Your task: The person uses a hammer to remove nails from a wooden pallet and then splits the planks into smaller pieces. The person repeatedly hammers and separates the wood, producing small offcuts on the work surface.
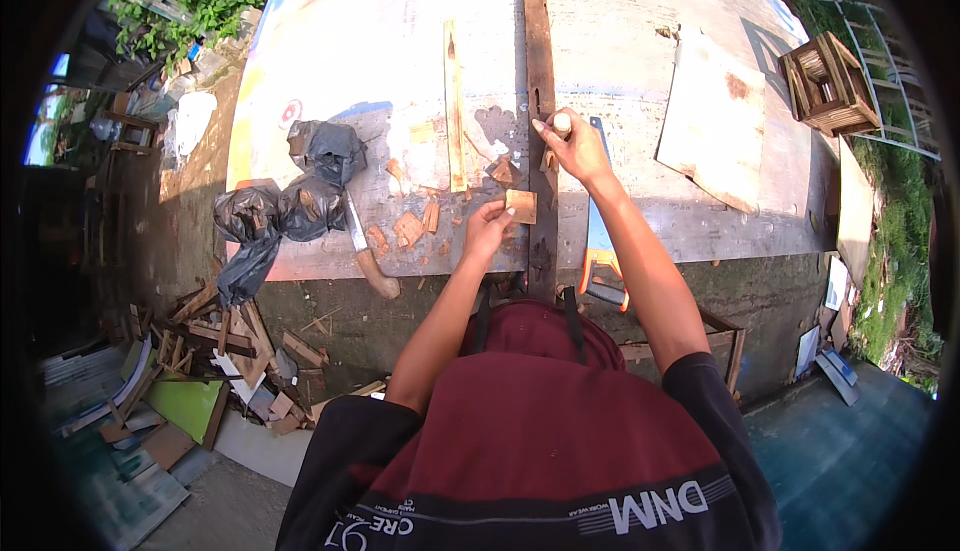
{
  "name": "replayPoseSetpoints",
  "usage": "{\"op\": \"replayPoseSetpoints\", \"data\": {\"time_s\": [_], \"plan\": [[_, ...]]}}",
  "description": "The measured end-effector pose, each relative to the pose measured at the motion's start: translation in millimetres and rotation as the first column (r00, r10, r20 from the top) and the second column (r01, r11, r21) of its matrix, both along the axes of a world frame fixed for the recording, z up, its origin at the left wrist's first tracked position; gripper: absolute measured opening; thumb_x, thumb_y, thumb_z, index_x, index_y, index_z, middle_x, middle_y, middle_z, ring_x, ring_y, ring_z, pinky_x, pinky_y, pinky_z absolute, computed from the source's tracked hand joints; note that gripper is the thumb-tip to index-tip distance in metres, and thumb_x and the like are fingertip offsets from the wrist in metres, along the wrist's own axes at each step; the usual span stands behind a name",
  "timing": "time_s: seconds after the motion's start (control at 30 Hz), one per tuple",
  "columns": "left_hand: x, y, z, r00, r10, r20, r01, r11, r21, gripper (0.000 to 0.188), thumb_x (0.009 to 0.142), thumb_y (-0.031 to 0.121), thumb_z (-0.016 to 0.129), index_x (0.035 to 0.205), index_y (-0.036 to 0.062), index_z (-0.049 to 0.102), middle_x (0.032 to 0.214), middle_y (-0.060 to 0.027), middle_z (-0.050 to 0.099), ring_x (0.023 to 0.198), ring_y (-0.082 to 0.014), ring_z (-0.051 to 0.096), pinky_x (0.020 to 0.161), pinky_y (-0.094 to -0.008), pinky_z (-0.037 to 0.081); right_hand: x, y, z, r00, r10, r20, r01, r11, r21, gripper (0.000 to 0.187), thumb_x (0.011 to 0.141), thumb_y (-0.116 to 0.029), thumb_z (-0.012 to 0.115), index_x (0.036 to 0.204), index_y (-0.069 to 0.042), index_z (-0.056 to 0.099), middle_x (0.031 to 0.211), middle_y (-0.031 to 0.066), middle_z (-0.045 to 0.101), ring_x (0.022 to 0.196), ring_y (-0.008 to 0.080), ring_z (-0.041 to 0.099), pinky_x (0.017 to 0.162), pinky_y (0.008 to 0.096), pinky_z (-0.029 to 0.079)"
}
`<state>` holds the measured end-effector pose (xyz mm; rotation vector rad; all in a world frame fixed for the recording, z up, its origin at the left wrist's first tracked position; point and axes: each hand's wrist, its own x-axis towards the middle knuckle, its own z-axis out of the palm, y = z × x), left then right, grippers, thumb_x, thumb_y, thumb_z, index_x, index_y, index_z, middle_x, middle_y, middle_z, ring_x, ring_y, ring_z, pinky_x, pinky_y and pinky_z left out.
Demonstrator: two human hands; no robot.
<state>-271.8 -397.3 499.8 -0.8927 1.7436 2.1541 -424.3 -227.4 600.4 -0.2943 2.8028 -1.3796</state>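
Observation:
My left hand (486,229) pinches a small wood block (521,207) just left of a long dark timber (539,46). The timber lies lengthwise on the table and has a slot cut in it. Above the timber, my right hand (578,151) is closed around a tool with a pale round-ended handle (562,126); its working end is mostly hidden under the fist. Beside my right forearm rests a handsaw (598,236) with a blue blade and an orange-and-black handle. A large knife (372,269) with a wooden handle overhangs the table's near edge.
A narrow pale wood strip (454,101) and several wood chips (408,229) lie left of the timber. Black plastic bags (320,156) sit farther left. On the right are a flat worn board (715,121) and a wooden crate (830,83). Scrap wood (240,336) heaps below, left.

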Motion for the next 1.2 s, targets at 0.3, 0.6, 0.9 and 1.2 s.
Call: {"op": "replayPoseSetpoints", "data": {"time_s": [0.3, 0.6, 0.9, 1.2], "plan": [[-53.5, 18.8, -26.2, 0.999, 0.043, -0.016, -0.042, 0.994, 0.101, 0.032, 0.095, 0.008, 0.071, 0.125, -0.0004, 0.064, 0.109, -0.0120, 0.071, 0.087, -0.0204, 0.071, 0.075, -0.0326, 0.059, -38.6, 20.1, 19.7, 0.971, -0.234, 0.039, 0.236, 0.937, -0.259, 0.034, 0.096, -0.031, 0.071, 0.098, 0.002, 0.065, 0.088, 0.0145, 0.074, 0.087, 0.0221, 0.071, 0.080, 0.0364, 0.055], [-79.3, 46.3, -26.1, 0.996, -0.086, 0.014, 0.081, 0.869, -0.488, 0.031, 0.081, 0.031, 0.083, 0.099, 0.0061, 0.075, 0.093, -0.0100, 0.078, 0.084, -0.0231, 0.074, 0.079, -0.0389, 0.055, -6.8, 33.6, 38.8, 0.974, -0.224, -0.036, 0.198, 0.918, -0.344, 0.014, 0.097, -0.013, 0.070, 0.097, -0.001, 0.062, 0.090, 0.0065, 0.071, 0.088, 0.0119, 0.066, 0.080, 0.0309, 0.054], [-71.8, 29.8, -25.6, 0.950, -0.301, -0.084, 0.234, 0.863, -0.448, 0.018, 0.083, 0.020, 0.082, 0.094, 0.0071, 0.075, 0.087, -0.0081, 0.077, 0.079, -0.0207, 0.073, 0.076, -0.0370, 0.055, 44.4, 3.8, -24.4, 0.991, -0.038, -0.127, -0.021, 0.902, -0.432, 0.013, 0.095, -0.001, 0.069, 0.099, -0.005, 0.058, 0.107, 0.0122, 0.074, 0.113, 0.0205, 0.067, 0.093, 0.0348, 0.053], [-62.8, 27.0, -24.1, 0.885, -0.412, -0.216, 0.192, 0.747, -0.636, 0.056, 0.079, 0.013, 0.081, 0.131, 0.0102, 0.059, 0.121, -0.0137, 0.061, 0.114, -0.0325, 0.062, 0.092, -0.0434, 0.053, 82.1, 10.6, 9.1, 0.988, 0.069, -0.139, -0.084, 0.990, -0.112, 0.026, 0.089, 0.000, 0.075, 0.114, -0.008, 0.070, 0.131, 0.0172, 0.068, 0.137, 0.0377, 0.053, 0.109, 0.0440, 0.047]]}}
